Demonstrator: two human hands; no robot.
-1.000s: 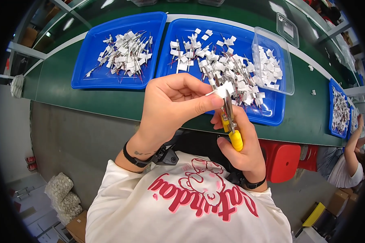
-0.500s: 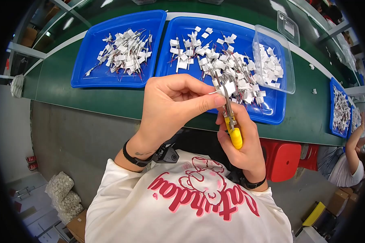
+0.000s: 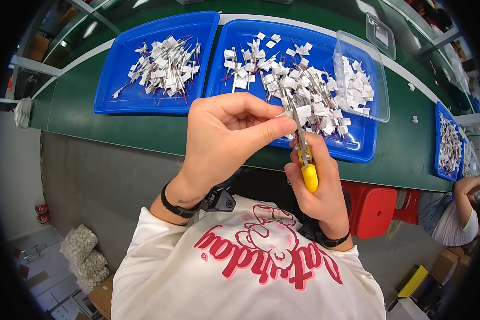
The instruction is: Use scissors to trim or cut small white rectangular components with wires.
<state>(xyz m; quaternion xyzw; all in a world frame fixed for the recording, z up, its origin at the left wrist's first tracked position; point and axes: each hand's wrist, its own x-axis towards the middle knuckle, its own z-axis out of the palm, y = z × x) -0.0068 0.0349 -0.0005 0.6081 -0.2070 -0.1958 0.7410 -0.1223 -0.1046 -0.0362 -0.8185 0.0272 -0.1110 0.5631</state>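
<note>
My left hand [image 3: 226, 130] pinches a small white paper tag [image 3: 303, 111] between thumb and forefinger. The tag lies at the blades of a pair of yellow-handled scissors [image 3: 309, 176], and its free end sticks out to their right. My right hand [image 3: 324, 184] is closed around the scissors' handles, with the long blades pointing away from me. Whether the blades have cut the tag I cannot tell. Just behind, a blue tray [image 3: 364, 151] holds many thin wired parts with white tags [image 3: 320, 101].
A second blue tray [image 3: 104, 101] with tagged wired parts stands left. A clear plastic box [image 3: 380, 101] of white tags sits in the right tray, a clear lid [image 3: 380, 34] beyond it. Red stools [image 3: 376, 210] stand under the green table [image 3: 80, 109]; a co-worker [image 3: 458, 213] sits far right.
My right hand and the scissors have moved slightly up. The tag's free end now lies flatter across the blades. The co-worker's raised hand at the far right has dropped.
</note>
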